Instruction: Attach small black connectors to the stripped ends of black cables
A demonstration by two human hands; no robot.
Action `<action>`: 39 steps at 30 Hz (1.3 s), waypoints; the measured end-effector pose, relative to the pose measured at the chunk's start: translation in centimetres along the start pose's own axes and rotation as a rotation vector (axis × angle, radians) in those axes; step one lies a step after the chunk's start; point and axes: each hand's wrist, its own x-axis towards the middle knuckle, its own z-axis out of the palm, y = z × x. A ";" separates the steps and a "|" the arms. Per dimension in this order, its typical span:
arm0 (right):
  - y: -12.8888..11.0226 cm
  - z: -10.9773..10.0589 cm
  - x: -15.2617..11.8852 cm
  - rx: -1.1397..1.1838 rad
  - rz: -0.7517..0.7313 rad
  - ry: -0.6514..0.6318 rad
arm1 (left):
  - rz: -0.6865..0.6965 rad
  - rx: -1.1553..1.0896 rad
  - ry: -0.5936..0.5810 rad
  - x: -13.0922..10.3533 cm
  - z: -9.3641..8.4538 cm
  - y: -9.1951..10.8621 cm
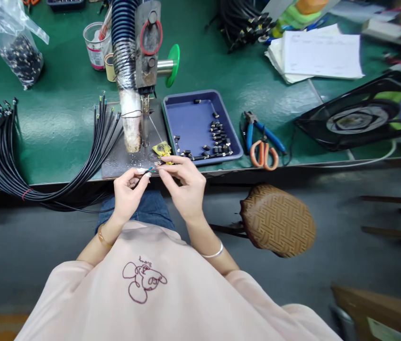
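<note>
At the bench's front edge my left hand (129, 189) pinches the end of a black cable, whose thin coloured wires (150, 169) poke out between the fingertips. Close on its right, my right hand (184, 182) has thumb and fingers closed around something small at those wire ends, mostly hidden. Just beyond the fingers lies a crumpled yellow piece (162, 148) on a grey metal plate (115, 163). Over the plate hangs a soldering tip (145, 123) on a metal stand (147, 47). A blue tray (189, 106) with small black connectors (220, 135) sits to the right.
Bundled black cables (12, 161) droop over the left edge. Blue-handled cutters (264, 130) and orange-handled scissors (264, 155) lie right of the tray, with a black fan (360, 113) beyond. A bag of parts (21, 54) stands back left; a stool (277, 220) is below.
</note>
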 end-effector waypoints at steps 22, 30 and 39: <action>0.3 0.0 -0.3 -0.060 -0.069 -0.037 | 0.148 0.230 0.016 0.1 -0.6 -1.0; 0.7 -0.3 -0.5 -0.093 -0.099 0.068 | 0.056 0.156 -0.014 -0.1 -0.5 -0.9; 0.8 -0.2 -0.4 -0.074 -0.104 -0.018 | -0.007 0.086 -0.012 -0.2 -0.4 -0.8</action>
